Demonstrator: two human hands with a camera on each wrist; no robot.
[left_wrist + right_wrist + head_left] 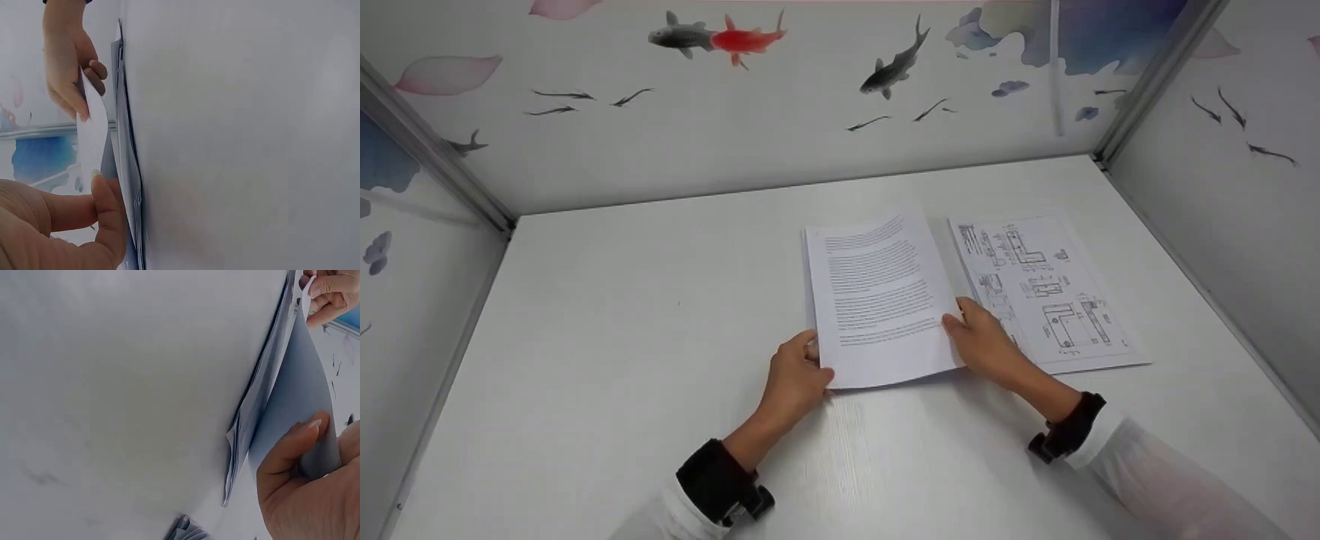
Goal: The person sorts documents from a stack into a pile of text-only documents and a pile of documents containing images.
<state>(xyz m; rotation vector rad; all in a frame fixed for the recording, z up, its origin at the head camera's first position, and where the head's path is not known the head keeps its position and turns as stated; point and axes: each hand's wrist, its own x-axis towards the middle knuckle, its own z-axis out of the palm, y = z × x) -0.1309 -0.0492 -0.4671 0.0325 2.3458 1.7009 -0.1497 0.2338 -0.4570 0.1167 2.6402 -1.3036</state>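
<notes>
A printed sheet of paper (885, 300) with lines of text is held at its near end by both hands. My left hand (797, 381) pinches it at the lower left corner, and my right hand (990, 346) pinches its right edge near the lower right corner. Both wrist views show the near end of the sheet raised and bowed, apart from a paper stack (130, 185) lying flat on the table under it. In the right wrist view the underside of the sheet (298, 382) faces the camera, with the thumb hidden behind it.
To the right lies a second paper stack (1069, 300) with technical drawings on top, close beside my right hand. The white table (645, 322) is bounded by a back wall (810, 142) painted with fish and by side panels.
</notes>
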